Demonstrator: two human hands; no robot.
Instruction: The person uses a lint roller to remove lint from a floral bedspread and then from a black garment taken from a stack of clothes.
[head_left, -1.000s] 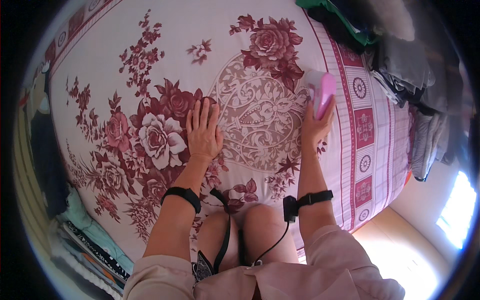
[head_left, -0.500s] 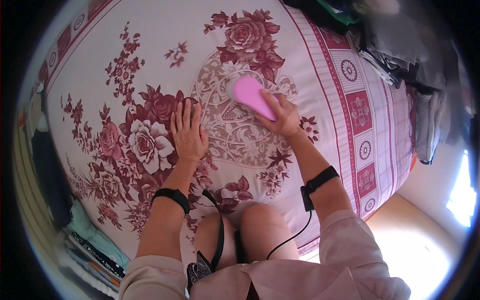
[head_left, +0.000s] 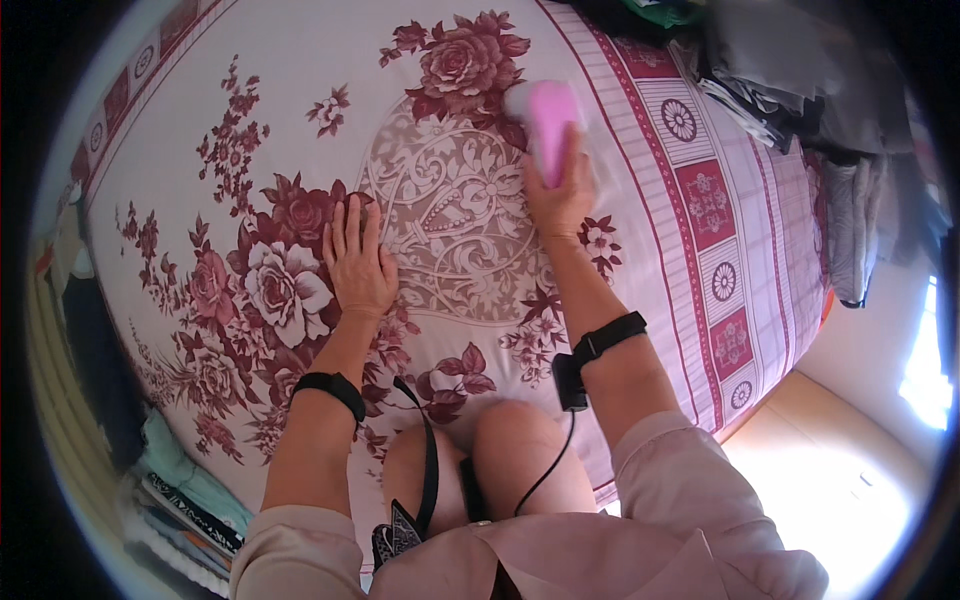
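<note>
On the floral bed sheet (head_left: pixel 150 145), my left hand (head_left: pixel 362 268) lies flat, palm down and fingers stretched, over the dark red roses beside the beige patterned patch. My right hand (head_left: pixel 562 205) is wrapped round the narrow end of a pink hand brush (head_left: pixel 551 105). The brush's wide, rounded end points away from me, just right of the far rose cluster. Motion smears it, and a pale part shows along its left edge. Its underside is hidden, so I cannot tell how firmly it meets the sheet.
Dark and grey folded clothes (head_left: pixel 800 80) are heaped at the far right edge of the bed. More folded cloth (head_left: pixel 185 465) is stacked at the near left. A black cable (head_left: pixel 562 455) hangs from the band on my right forearm. My knees (head_left: pixel 520 440) are at the near side.
My right hand has swept the pink brush right and away from me, turning it more upright, off the beige patch. My left hand stays flat on the sheet; the view has shifted slightly.
</note>
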